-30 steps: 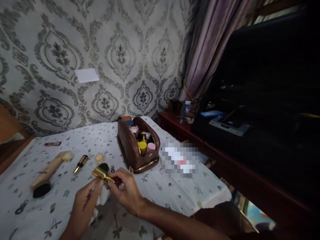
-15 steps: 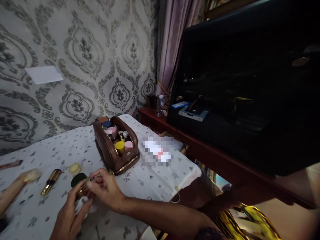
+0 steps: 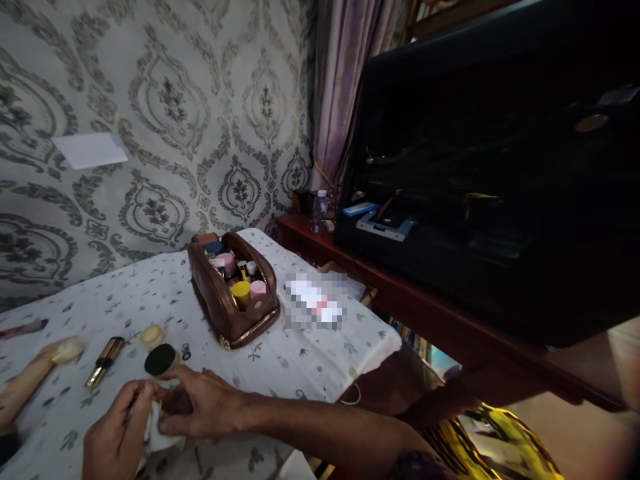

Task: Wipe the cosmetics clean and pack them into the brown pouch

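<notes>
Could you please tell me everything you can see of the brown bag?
The brown bag looks like smooth leather, with a gold-toned zip along its near end. It stands upright on the printed white cloth, its top gaping open. Yellow, pink, blue and white items show inside. The right hand is nearest, not touching it.

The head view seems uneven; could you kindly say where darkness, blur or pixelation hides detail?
In the head view, the black panel is mostly lost in darkness; pixelation masks something beside the brown bag; slight blur softens the left hand, right hand and white wad.
</notes>
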`<state>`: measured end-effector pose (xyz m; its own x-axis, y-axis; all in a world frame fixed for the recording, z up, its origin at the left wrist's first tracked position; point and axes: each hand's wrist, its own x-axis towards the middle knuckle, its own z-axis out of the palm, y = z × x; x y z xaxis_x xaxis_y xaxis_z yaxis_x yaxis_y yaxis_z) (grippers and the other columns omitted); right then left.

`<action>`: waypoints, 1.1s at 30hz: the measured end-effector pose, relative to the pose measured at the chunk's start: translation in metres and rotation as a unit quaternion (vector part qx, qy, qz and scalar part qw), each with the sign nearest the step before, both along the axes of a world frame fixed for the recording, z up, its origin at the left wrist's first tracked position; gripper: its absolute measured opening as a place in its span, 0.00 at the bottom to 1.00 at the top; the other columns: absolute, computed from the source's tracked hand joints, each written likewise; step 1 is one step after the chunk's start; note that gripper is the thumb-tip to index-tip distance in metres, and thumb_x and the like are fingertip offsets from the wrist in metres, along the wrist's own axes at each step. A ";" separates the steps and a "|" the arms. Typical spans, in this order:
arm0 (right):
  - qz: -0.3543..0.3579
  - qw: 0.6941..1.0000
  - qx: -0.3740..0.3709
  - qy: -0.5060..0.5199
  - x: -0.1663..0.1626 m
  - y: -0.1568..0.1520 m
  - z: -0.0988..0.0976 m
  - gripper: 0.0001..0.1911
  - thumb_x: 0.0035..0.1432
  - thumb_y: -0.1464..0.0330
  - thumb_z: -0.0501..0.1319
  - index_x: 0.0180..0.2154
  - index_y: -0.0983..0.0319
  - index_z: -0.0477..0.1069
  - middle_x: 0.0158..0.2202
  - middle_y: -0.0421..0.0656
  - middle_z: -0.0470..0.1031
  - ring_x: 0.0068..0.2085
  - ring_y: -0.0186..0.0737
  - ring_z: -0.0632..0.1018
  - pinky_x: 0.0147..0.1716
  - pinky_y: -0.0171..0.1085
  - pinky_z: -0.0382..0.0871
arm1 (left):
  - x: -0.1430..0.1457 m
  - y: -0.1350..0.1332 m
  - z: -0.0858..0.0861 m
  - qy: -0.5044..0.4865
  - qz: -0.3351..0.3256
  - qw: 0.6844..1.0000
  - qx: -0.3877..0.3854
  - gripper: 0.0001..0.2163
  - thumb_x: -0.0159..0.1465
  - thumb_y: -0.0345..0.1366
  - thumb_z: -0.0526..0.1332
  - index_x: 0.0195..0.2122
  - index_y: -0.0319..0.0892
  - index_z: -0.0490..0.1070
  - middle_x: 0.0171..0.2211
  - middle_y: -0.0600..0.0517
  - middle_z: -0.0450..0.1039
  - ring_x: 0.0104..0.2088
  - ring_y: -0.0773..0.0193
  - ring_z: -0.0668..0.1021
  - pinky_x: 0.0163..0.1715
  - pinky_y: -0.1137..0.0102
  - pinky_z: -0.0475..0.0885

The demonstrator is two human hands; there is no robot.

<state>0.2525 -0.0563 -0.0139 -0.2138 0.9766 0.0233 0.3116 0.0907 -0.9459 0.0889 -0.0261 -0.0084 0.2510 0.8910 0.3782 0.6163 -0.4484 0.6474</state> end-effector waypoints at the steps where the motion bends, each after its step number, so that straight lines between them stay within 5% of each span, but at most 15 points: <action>1: 0.008 1.000 -0.008 0.004 0.000 0.001 -0.002 0.39 0.46 0.63 0.70 0.61 0.54 0.63 0.34 0.37 0.76 0.37 0.41 0.78 0.37 0.35 0.71 | 0.001 -0.001 0.001 0.000 0.000 1.000 0.000 0.14 0.66 0.48 0.52 0.34 0.46 0.71 0.21 0.58 0.72 0.22 0.64 0.75 0.25 0.74 0.68; 6: 0.026 1.000 -0.005 -0.013 0.002 0.004 -0.005 0.41 0.46 0.63 0.72 0.61 0.54 0.62 0.30 0.35 0.74 0.34 0.39 0.78 0.32 0.31 0.69 | -0.009 0.008 -0.011 0.009 -0.017 1.000 0.009 0.14 0.67 0.45 0.50 0.33 0.46 0.72 0.26 0.56 0.77 0.27 0.63 0.79 0.29 0.74 0.70; 11: 0.027 0.986 0.068 -0.148 0.006 0.001 0.001 0.34 0.51 0.58 0.68 0.59 0.53 0.64 0.31 0.35 0.74 0.35 0.40 0.77 0.32 0.32 0.67 | -0.026 0.027 -0.017 0.036 -0.067 0.997 0.033 0.16 0.64 0.49 0.54 0.31 0.45 0.75 0.27 0.53 0.80 0.28 0.60 0.81 0.29 0.74 0.74; 16: 0.094 0.953 0.170 -0.234 0.015 -0.006 0.016 0.14 0.60 0.63 0.62 0.47 0.61 0.71 0.42 0.41 0.75 0.39 0.37 0.76 0.36 0.31 0.67 | -0.014 0.022 0.020 0.023 -0.118 0.990 -0.077 0.22 0.64 0.54 0.55 0.23 0.43 0.72 0.22 0.53 0.77 0.26 0.61 0.79 0.29 0.73 0.76; 20: 0.110 0.959 0.215 -0.150 0.038 -0.016 0.032 0.10 0.59 0.71 0.62 0.44 0.64 0.71 0.39 0.42 0.73 0.38 0.35 0.73 0.37 0.30 0.67 | 0.015 0.012 0.047 -0.014 -0.111 0.990 -0.086 0.23 0.65 0.55 0.54 0.23 0.42 0.71 0.19 0.55 0.70 0.22 0.64 0.75 0.23 0.74 0.73; 23: 0.038 0.984 0.176 -0.009 0.068 -0.027 0.044 0.10 0.52 0.76 0.64 0.38 0.63 0.71 0.35 0.39 0.70 0.36 0.34 0.73 0.37 0.31 0.68 | 0.045 0.013 0.061 0.008 -0.130 0.991 -0.033 0.19 0.67 0.51 0.53 0.36 0.42 0.76 0.19 0.57 0.70 0.19 0.66 0.72 0.18 0.75 0.69; 27: -0.069 0.966 0.065 0.242 0.116 -0.041 0.066 0.17 0.54 0.61 0.68 0.42 0.62 0.68 0.35 0.40 0.70 0.31 0.33 0.72 0.29 0.33 0.71 | 0.091 0.021 0.079 0.137 -0.215 0.955 0.151 0.18 0.71 0.44 0.49 0.52 0.44 0.73 0.19 0.58 0.73 0.16 0.67 0.73 0.17 0.75 0.65; 30: -0.114 0.953 0.094 0.265 0.147 -0.045 0.089 0.20 0.56 0.56 0.66 0.45 0.62 0.69 0.37 0.41 0.72 0.30 0.31 0.72 0.30 0.33 0.71 | 0.115 0.029 0.089 0.267 -0.198 0.893 0.302 0.18 0.72 0.40 0.48 0.57 0.46 0.69 0.22 0.56 0.77 0.17 0.64 0.76 0.16 0.72 0.63; 33: -0.129 0.957 0.127 0.228 0.167 -0.039 0.106 0.16 0.60 0.61 0.63 0.46 0.62 0.70 0.38 0.42 0.73 0.31 0.31 0.73 0.30 0.32 0.71 | 0.124 0.036 0.090 0.352 -0.165 0.853 0.348 0.17 0.73 0.39 0.47 0.56 0.44 0.68 0.22 0.55 0.76 0.14 0.62 0.74 0.14 0.71 0.57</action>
